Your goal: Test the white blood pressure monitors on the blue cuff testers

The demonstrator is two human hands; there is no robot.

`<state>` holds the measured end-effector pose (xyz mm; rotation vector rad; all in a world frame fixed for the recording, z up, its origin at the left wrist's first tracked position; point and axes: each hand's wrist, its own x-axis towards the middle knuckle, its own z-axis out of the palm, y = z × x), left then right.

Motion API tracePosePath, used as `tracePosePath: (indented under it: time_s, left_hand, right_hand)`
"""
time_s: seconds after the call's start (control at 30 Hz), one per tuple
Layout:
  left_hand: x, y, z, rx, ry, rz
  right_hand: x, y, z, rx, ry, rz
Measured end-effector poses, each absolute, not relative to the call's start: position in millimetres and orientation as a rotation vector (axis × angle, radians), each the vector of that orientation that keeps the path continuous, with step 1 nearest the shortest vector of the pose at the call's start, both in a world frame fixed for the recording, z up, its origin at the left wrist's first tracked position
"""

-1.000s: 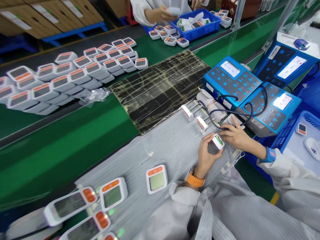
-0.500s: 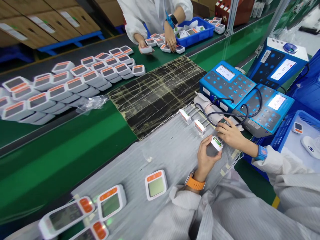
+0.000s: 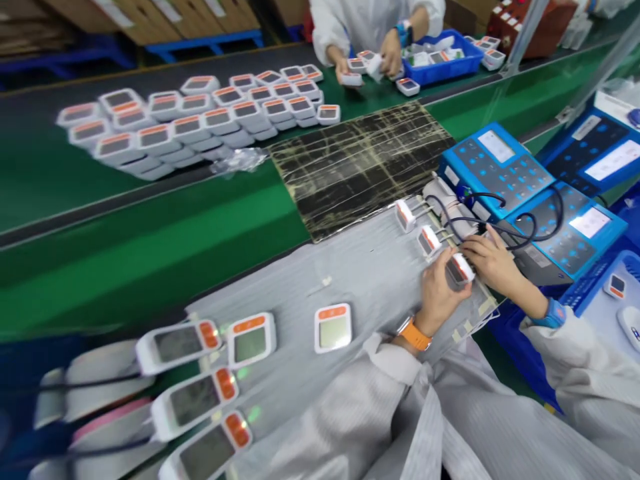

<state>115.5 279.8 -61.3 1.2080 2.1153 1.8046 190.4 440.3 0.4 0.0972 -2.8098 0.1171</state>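
My left hand, with an orange watch strap, is closed around a small white blood pressure monitor. The monitor stands on edge, its dark screen turned partly toward my palm. My right hand, wearing a blue watch, is at the monitor's far side, fingers bent around a spot near the tubes; what they pinch is hidden. Two more monitors, a nearer one and a farther one, stand on edge beside thin tubes. Behind them lies a pale wrapped cuff with a dark cable over it.
Blue testers with lit screens stand at right. Monitors lie on the grey mat, one with a pale screen. Across the belt, stacked monitors and a blue bin sit near a co-worker's hands.
The view has swung left, showing more monitors at lower left. In my left hand the monitor has turned, its batteries no longer showing. The co-worker's hand has lifted a white item.
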Motion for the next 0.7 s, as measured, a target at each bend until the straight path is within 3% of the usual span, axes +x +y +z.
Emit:
tracePosePath:
  time_s: [0.2,0.47,0.57,0.7]
  left_hand:
    - [116.0,263.8,-66.4,1.107,2.079,1.776]
    - [109.7,124.6,-24.9,1.020,2.238,1.624]
    - [104.9,63.0,-10.1,0.908,2.396,1.590]
    - [107.1,-23.6,18.7,0.722,2.708,1.437]
  right_hand:
    - [206.1,417.5,9.9,-0.353,-2.780,0.267]
    - [197.2,398.8,3.5,-0.922,-2.670,0.521]
    - [198.5,393.5,13.6,-0.967,-2.740,0.439]
    - [188.3,371.0,27.0,-1.045,-2.669,0.046]
